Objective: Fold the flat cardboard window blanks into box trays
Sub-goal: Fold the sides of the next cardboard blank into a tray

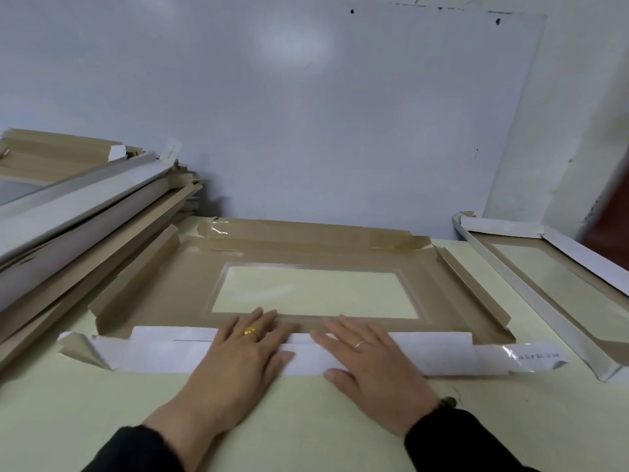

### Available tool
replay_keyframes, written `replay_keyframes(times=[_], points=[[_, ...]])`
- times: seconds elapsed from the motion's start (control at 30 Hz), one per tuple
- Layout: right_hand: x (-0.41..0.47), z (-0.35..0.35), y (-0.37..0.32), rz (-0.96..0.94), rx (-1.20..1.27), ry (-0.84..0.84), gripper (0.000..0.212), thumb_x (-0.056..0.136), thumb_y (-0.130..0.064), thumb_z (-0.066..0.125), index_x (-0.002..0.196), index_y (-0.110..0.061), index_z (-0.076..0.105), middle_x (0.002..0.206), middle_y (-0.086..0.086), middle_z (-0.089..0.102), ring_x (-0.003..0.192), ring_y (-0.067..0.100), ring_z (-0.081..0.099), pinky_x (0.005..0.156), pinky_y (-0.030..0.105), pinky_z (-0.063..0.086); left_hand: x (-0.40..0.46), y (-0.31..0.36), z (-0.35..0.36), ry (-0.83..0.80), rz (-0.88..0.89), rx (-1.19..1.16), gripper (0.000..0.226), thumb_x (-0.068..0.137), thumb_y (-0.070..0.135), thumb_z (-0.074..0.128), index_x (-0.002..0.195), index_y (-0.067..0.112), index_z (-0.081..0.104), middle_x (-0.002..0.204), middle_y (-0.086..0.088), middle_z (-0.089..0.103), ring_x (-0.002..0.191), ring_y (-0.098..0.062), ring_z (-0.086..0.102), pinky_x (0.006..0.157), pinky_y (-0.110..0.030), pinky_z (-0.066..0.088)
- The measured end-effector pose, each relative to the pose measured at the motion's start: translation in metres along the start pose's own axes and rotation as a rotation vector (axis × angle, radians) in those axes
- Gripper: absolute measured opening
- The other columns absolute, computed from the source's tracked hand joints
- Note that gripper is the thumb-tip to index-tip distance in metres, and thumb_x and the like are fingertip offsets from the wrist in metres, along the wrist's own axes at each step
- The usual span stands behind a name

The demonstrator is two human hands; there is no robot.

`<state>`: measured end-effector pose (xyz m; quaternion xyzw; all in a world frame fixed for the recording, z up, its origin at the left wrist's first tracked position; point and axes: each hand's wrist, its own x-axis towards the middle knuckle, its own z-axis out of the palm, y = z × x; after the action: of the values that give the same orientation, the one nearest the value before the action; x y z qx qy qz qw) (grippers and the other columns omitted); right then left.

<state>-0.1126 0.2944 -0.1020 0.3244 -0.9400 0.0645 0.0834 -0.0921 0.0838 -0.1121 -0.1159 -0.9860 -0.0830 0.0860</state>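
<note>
A brown cardboard window blank [299,253] lies flat on the pale green table [289,420], its clear window in the middle. The left and right side flaps stand partly raised, and the far flap lies folded with shiny tape on it. The near flap [170,352] is folded over and shows its white side. My left hand [245,356] and my right hand [367,356] press down flat on this white flap, side by side near its middle, fingers straight and reaching onto the brown frame.
A tall stack of folded trays [78,206] leans at the left. Another folded tray [551,294] with white walls lies at the right. A white wall panel [306,114] stands right behind the blank.
</note>
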Motion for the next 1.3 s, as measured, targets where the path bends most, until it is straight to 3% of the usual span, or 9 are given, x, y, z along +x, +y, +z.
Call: replay_keyframes(times=[0.1, 0.47, 0.63, 0.7, 0.8, 0.87, 1.0, 1.13, 1.3], points=[[0.003, 0.013, 0.006, 0.063, 0.089, -0.119, 0.050, 0.097, -0.049, 0.018, 0.145, -0.039, 0.012, 0.154, -0.017, -0.001, 0.140, -0.001, -0.007, 0.111, 0.027, -0.009, 0.003, -0.002, 0.005, -0.028, -0.037, -0.034, 0.048, 0.098, 0.047, 0.013, 0.145, 0.042, 0.009, 0.156, 0.012, 0.000, 0.142, -0.004, -0.009, 0.110, -0.022, -0.009], [-0.040, 0.002, 0.081, 0.367, 0.042, -0.151, 0.047, 0.099, -0.044, 0.018, 0.144, -0.043, 0.004, 0.152, -0.021, -0.008, 0.139, -0.002, -0.008, 0.110, 0.023, -0.006, -0.017, -0.074, -0.008, 0.031, -0.217, -0.003, 0.045, 0.099, 0.045, 0.019, 0.143, 0.045, 0.010, 0.153, 0.022, 0.003, 0.142, -0.002, 0.001, 0.110, -0.023, 0.003], [-0.060, -0.005, 0.103, 0.465, 0.120, -0.072, 0.053, 0.099, -0.040, 0.026, 0.146, -0.034, 0.002, 0.155, -0.012, 0.007, 0.141, 0.005, 0.005, 0.110, 0.021, 0.007, -0.034, -0.113, -0.013, 0.107, -0.248, -0.134, 0.046, 0.094, 0.040, 0.044, 0.138, 0.041, 0.030, 0.149, 0.015, 0.027, 0.139, -0.008, 0.023, 0.109, -0.027, 0.020], [-0.065, -0.008, 0.106, 0.478, 0.246, -0.022, 0.050, 0.097, -0.033, 0.038, 0.143, -0.032, 0.018, 0.150, -0.006, 0.026, 0.135, 0.011, 0.026, 0.107, 0.025, 0.021, -0.042, -0.128, -0.020, 0.176, -0.208, -0.391, 0.045, 0.083, 0.018, 0.067, 0.117, 0.043, 0.051, 0.129, 0.016, 0.052, 0.122, -0.008, 0.047, 0.100, -0.017, 0.032], [-0.075, -0.014, 0.109, 0.434, 0.509, 0.061, 0.042, 0.090, -0.017, 0.056, 0.116, -0.048, 0.043, 0.135, -0.019, 0.041, 0.123, 0.005, 0.040, 0.098, 0.016, 0.029, -0.051, -0.146, -0.024, 0.171, -0.151, -0.623, 0.042, 0.070, -0.001, 0.075, 0.089, 0.036, 0.072, 0.112, 0.026, 0.059, 0.111, 0.011, 0.051, 0.087, 0.005, 0.032], [-0.079, -0.017, 0.110, 0.434, 0.596, 0.049, 0.046, 0.081, -0.015, 0.067, 0.102, -0.054, 0.056, 0.128, -0.029, 0.043, 0.122, 0.002, 0.041, 0.099, 0.020, 0.029, -0.051, -0.149, -0.023, 0.107, -0.124, -0.686, 0.032, 0.061, 0.018, 0.081, 0.087, 0.036, 0.074, 0.112, 0.027, 0.061, 0.112, 0.018, 0.046, 0.089, 0.005, 0.031], [-0.077, -0.020, 0.110, 0.458, 0.558, -0.017, 0.055, 0.066, -0.026, 0.079, 0.099, -0.063, 0.055, 0.122, -0.036, 0.041, 0.112, -0.008, 0.040, 0.097, 0.022, 0.029, -0.048, -0.148, -0.020, 0.044, -0.101, -0.599, 0.058, 0.041, 0.073, 0.076, 0.096, 0.062, 0.061, 0.114, 0.039, 0.052, 0.116, 0.028, 0.032, 0.091, 0.007, 0.022], [-0.077, -0.019, 0.109, 0.476, 0.471, 0.050, 0.035, 0.071, -0.027, 0.077, 0.091, -0.051, 0.062, 0.115, -0.031, 0.047, 0.103, -0.016, 0.042, 0.087, 0.018, 0.028, -0.050, -0.141, -0.022, 0.097, -0.101, -0.484, 0.042, 0.058, 0.053, 0.074, 0.093, 0.068, 0.057, 0.119, 0.035, 0.048, 0.114, 0.025, 0.037, 0.089, 0.007, 0.025], [-0.077, -0.025, 0.108, 0.454, 0.354, 0.212, 0.015, 0.080, -0.023, 0.068, 0.069, -0.032, 0.066, 0.081, -0.008, 0.061, 0.081, 0.007, 0.056, 0.070, 0.011, 0.037, -0.050, -0.126, -0.034, 0.244, -0.078, -0.312, 0.009, 0.075, 0.065, 0.051, 0.077, 0.064, 0.060, 0.095, 0.025, 0.064, 0.087, 0.006, 0.059, 0.078, -0.008, 0.041]])
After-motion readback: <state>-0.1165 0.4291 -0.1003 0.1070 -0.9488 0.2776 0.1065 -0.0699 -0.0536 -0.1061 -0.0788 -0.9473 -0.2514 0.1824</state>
